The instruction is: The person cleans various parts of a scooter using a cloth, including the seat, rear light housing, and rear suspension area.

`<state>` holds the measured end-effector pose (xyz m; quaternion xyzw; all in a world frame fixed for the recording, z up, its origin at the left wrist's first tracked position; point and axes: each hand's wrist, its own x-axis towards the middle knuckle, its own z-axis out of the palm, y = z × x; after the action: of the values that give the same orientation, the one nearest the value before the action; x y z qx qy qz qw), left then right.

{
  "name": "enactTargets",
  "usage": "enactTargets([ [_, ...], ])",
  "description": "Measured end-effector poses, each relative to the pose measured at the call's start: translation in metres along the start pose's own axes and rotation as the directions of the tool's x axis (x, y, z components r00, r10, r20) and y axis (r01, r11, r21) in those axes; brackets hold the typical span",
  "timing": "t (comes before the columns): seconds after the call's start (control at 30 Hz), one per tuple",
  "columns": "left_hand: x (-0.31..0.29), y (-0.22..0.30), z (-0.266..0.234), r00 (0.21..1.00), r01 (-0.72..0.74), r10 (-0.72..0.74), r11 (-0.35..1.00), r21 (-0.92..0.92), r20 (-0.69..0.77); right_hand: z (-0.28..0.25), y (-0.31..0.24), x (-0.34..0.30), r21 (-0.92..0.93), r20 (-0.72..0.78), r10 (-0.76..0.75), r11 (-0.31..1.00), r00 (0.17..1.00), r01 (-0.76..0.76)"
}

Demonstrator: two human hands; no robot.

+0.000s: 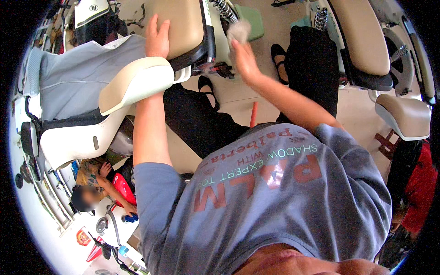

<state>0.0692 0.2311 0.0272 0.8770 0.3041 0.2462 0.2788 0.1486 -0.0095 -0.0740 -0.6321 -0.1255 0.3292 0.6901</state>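
My left hand (157,42) lies flat on the tan scooter seat (185,27), fingers stretched out and a little apart. That forearm passes beneath the cream-and-tan padded backrest (137,82) behind the seat. Alongside the scooter's right flank, my right hand (245,62) is closed round a pale, crumpled cloth (239,31), both slightly smeared by motion. The cloth is close to the lower end of a coil-spring shock absorber (225,10); whether it touches the scooter's side, I cannot tell.
A second scooter with a tan seat (362,36) and backrest (403,117) stands on the right. To the left are a grey-covered seat (87,68) and a white scooter part (78,142). Another person (94,183) works at lower left; someone in red (419,192) is at the right edge.
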Motion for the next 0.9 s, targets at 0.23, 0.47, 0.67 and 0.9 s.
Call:
enactTargets([
  [0.23,0.000,0.010,-0.003,1.000,-0.017,0.018,0.998,0.068,-0.011,0.008,0.079,0.028,-0.451,0.214,-0.429,0.753,0.877,0.479],
  [0.47,0.006,0.009,0.000,0.999,-0.041,0.041,0.998,0.053,0.000,-0.031,0.139,0.064,-0.573,0.025,0.180,0.808,0.983,-0.133],
  [0.67,0.009,0.016,0.002,0.999,-0.028,0.027,0.998,0.058,0.019,-0.022,0.128,0.069,-0.542,0.142,-0.254,0.789,0.957,0.290],
  [0.9,0.010,0.015,0.006,0.999,0.012,-0.012,1.000,-0.001,0.032,-0.045,0.120,0.024,-0.493,0.219,0.097,0.870,0.971,0.024],
])
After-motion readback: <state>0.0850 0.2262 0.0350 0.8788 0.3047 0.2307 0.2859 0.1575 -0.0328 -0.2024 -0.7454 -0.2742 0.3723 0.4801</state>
